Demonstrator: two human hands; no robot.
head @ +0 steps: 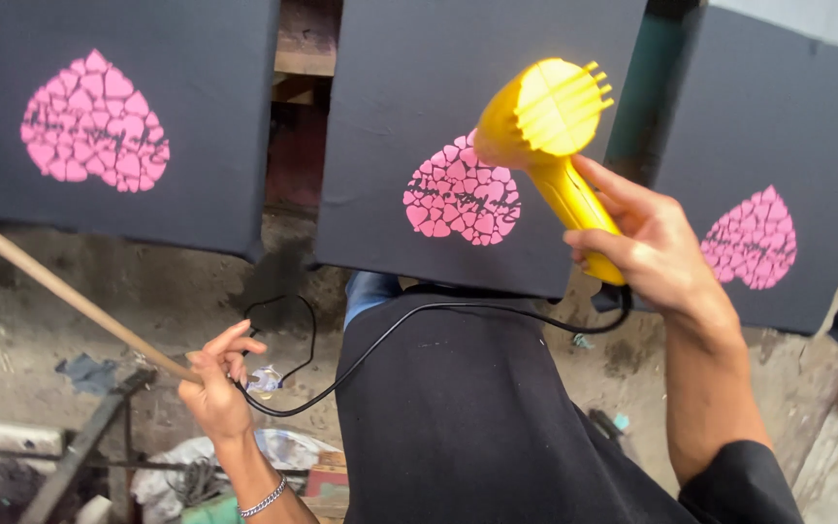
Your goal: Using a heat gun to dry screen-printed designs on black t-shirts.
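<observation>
My right hand (657, 247) grips the handle of a yellow hair dryer (547, 126), its nozzle pointing down at a pink heart print (461, 199) on the middle black fabric panel (409, 87). The dryer's black cord (380, 340) loops down across my dark clothing to my left hand (215, 383). My left hand is closed around the end of a long wooden stick (60, 286) and pinches the cord too.
Two more black panels with pink heart prints hang at the left (94, 121) and right (751, 238). Below is a dirty concrete floor (128, 262) with a metal frame (80, 446) and plastic scraps (196, 471) at lower left.
</observation>
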